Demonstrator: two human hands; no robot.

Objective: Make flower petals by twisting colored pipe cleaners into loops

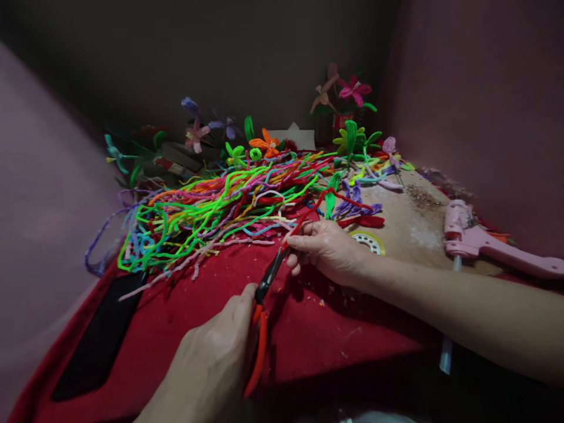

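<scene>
My left hand (220, 338) is closed on a pair of pliers (259, 329) with red-orange handles and long dark jaws, which point up and away to the right. At the jaw tips is a red pipe cleaner (299, 223), and my right hand (326, 247) pinches it there between thumb and fingers. From the pinch the red stem rises, bends and runs off to the right. Whether the jaws are clamped on it I cannot tell. Just beyond my fingers lie a red looped petal (368, 221) and a roll of tape (368, 242).
A large heap of colourful pipe cleaners (211, 200) covers the table's left and middle. Finished pipe cleaner flowers (267, 143) stand behind it. A pink glue gun (493, 244) with a glue stick lies at right. A long black object (103, 341) rests on the red cloth (185, 311).
</scene>
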